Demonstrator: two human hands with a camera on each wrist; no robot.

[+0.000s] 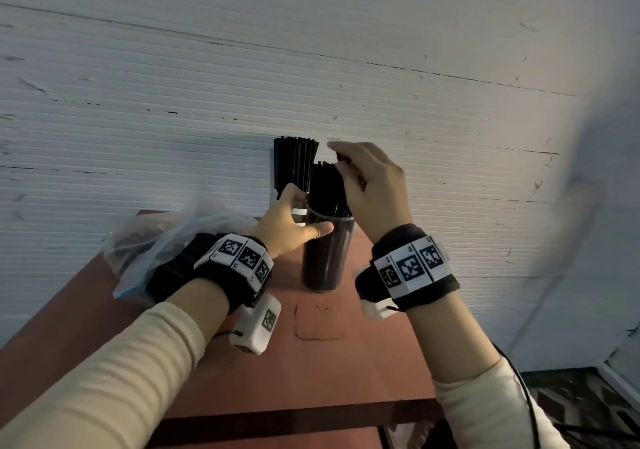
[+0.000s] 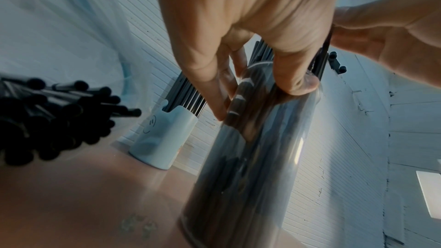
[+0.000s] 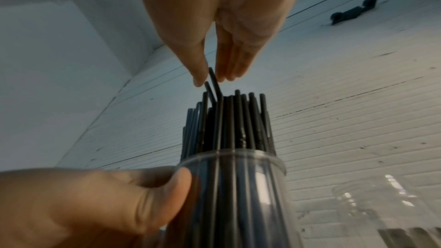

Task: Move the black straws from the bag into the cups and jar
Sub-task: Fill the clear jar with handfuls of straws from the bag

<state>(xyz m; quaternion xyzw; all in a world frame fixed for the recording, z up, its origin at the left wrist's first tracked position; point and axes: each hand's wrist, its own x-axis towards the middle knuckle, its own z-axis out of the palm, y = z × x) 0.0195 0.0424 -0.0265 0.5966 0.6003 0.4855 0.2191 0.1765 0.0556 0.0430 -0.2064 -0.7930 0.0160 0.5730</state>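
Centre of head view, on table (image 1: 346, 362): clear cup (image 1: 327, 251), upright, packed w/ black straws (image 1: 327, 189).
L hand (image 1: 289, 223): fingers + thumb curled round cup just below rim, gripping it.
R hand (image 1: 372, 185): above cup; thumb and fingertips (image 3: 199, 74) narrow, pinching bent tips of two straws in the bundle.
White cup (image 1: 298, 206): behind clear cup, upper centre, against wall (image 1: 311, 50); also full of straws, upright.
Bag (image 1: 162, 240): centre left of frame, on table beside L wrist; more straws inside, lying flat.
Jar (image 3: 381, 214): lower right of R wrist view, clear; blurred, contents can't tell.
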